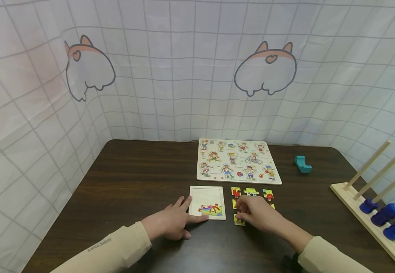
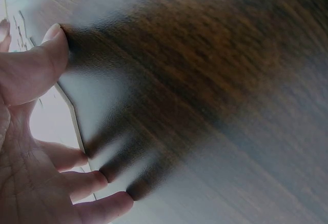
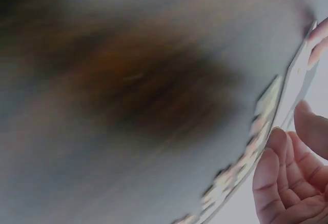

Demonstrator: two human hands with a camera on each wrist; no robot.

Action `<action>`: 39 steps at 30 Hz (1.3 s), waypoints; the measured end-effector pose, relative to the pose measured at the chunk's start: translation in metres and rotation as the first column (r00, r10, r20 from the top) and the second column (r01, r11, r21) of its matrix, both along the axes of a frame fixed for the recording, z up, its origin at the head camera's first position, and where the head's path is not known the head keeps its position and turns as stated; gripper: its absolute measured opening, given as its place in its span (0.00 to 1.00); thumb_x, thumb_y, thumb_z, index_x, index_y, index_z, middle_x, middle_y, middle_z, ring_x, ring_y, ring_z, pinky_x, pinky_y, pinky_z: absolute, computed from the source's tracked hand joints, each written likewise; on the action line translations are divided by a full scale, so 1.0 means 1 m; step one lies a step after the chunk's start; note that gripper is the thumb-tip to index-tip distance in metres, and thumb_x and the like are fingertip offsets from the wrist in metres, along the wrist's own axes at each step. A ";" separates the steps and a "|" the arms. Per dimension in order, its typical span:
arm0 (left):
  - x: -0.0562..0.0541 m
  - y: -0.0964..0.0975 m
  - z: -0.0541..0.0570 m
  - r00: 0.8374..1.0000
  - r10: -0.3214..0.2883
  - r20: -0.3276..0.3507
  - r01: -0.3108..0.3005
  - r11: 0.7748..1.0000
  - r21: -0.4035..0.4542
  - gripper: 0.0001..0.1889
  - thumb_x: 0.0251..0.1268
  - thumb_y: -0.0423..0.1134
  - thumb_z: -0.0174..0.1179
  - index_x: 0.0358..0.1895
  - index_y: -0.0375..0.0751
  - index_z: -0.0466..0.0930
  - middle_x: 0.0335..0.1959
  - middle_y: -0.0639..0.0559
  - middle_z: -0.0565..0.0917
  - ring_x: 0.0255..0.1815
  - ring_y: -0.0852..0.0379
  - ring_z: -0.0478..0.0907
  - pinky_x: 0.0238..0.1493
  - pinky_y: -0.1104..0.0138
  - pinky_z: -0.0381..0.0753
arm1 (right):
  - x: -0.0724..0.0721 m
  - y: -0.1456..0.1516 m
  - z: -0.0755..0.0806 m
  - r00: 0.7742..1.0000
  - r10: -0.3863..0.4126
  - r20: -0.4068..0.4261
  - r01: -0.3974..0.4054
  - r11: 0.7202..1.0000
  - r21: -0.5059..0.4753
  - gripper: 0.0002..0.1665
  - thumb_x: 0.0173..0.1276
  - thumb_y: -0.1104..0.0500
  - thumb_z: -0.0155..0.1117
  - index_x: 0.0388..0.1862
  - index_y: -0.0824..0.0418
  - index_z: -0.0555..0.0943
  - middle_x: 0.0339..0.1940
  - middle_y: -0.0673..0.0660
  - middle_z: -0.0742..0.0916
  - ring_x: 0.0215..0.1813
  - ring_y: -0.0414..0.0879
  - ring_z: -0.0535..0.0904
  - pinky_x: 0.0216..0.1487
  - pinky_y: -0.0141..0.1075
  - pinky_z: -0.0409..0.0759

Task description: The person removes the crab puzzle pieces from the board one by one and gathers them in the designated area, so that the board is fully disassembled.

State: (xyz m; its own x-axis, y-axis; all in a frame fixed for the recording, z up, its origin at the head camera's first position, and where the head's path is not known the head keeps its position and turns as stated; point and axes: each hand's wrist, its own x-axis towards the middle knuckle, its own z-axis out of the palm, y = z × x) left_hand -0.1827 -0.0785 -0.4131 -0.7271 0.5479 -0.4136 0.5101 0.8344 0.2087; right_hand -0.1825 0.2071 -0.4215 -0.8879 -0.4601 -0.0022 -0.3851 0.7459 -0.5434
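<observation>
A small pale puzzle tray (image 1: 202, 194) lies on the table, with a few joined yellow puzzle pieces (image 1: 217, 211) along its lower right side. My left hand (image 1: 175, 222) rests spread at the tray's left and lower edges; one finger reaches over the bottom rim. Loose yellow-and-red jigsaw pieces (image 1: 268, 195) lie in rows right of the tray. Over them is my right hand (image 1: 260, 214), fingers bent and thumb apart from them. In the right wrist view the fingers (image 3: 266, 175) show nothing between them and the thumb. Some loose pieces are partly hidden beneath this hand.
Behind the tray lies a larger board (image 1: 233, 182) with pictures of children. A teal curved block (image 1: 302, 164) sits at the back right. On the right stands a wooden peg rack (image 1: 354, 201) with blue and purple rings (image 1: 386, 214). A patterned curtain (image 1: 183, 76) surrounds the table.
</observation>
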 end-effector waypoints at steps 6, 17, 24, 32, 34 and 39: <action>-0.001 -0.001 0.000 1.000 -0.010 -0.007 0.011 1.000 0.003 0.35 0.67 0.50 0.68 0.73 0.82 0.66 0.84 0.37 0.49 0.83 0.32 0.51 0.72 0.38 0.67 | -0.015 -0.036 0.003 0.996 0.084 -0.027 -0.082 0.995 0.052 0.10 0.66 0.66 0.72 0.46 0.65 0.85 0.30 0.50 0.83 0.32 0.38 0.75 0.35 0.33 0.76; -0.003 -0.002 -0.004 1.000 -0.016 -0.010 0.017 1.000 0.003 0.35 0.66 0.51 0.69 0.73 0.83 0.65 0.84 0.37 0.49 0.83 0.32 0.51 0.71 0.38 0.67 | -0.031 -0.075 -0.005 0.993 0.111 -0.040 -0.106 0.987 0.124 0.12 0.63 0.62 0.75 0.43 0.66 0.85 0.32 0.55 0.82 0.33 0.43 0.73 0.36 0.35 0.75; -0.004 -0.001 -0.003 1.000 -0.022 -0.006 0.022 1.000 -0.009 0.35 0.66 0.51 0.68 0.74 0.83 0.64 0.85 0.38 0.48 0.83 0.32 0.50 0.72 0.38 0.67 | -0.032 -0.079 -0.007 0.998 0.051 -0.036 -0.046 0.991 0.123 0.09 0.62 0.62 0.77 0.34 0.62 0.83 0.28 0.51 0.77 0.32 0.42 0.70 0.32 0.34 0.69; -0.004 0.000 -0.003 1.000 -0.012 -0.003 0.012 1.000 -0.013 0.35 0.66 0.51 0.68 0.73 0.83 0.66 0.84 0.38 0.49 0.83 0.33 0.50 0.72 0.38 0.67 | -0.032 -0.081 -0.007 0.998 0.029 -0.048 -0.025 0.995 0.097 0.11 0.62 0.62 0.77 0.30 0.57 0.80 0.23 0.48 0.78 0.28 0.41 0.71 0.30 0.34 0.68; -0.004 0.000 -0.003 1.000 -0.013 -0.007 0.013 1.000 -0.015 0.34 0.66 0.51 0.68 0.73 0.83 0.66 0.84 0.37 0.49 0.83 0.33 0.51 0.72 0.38 0.67 | -0.032 -0.080 -0.007 0.999 0.017 -0.037 -0.014 0.997 0.076 0.11 0.62 0.63 0.76 0.29 0.56 0.80 0.22 0.46 0.78 0.26 0.41 0.71 0.30 0.33 0.68; -0.002 -0.001 -0.004 1.000 -0.014 -0.010 0.013 1.000 -0.014 0.35 0.66 0.50 0.69 0.72 0.83 0.66 0.84 0.37 0.50 0.83 0.33 0.52 0.71 0.38 0.68 | -0.031 -0.072 -0.003 1.000 0.003 -0.004 -0.003 1.000 0.014 0.10 0.66 0.64 0.73 0.29 0.56 0.80 0.23 0.46 0.79 0.26 0.39 0.71 0.30 0.32 0.69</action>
State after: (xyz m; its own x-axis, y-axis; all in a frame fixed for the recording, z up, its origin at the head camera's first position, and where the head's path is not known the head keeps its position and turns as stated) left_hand -0.1851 -0.0792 -0.4167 -0.7240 0.5519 -0.4138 0.5234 0.8303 0.1916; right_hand -0.2130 0.1354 -0.4248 -0.8866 -0.4625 -0.0051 -0.3895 0.7525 -0.5311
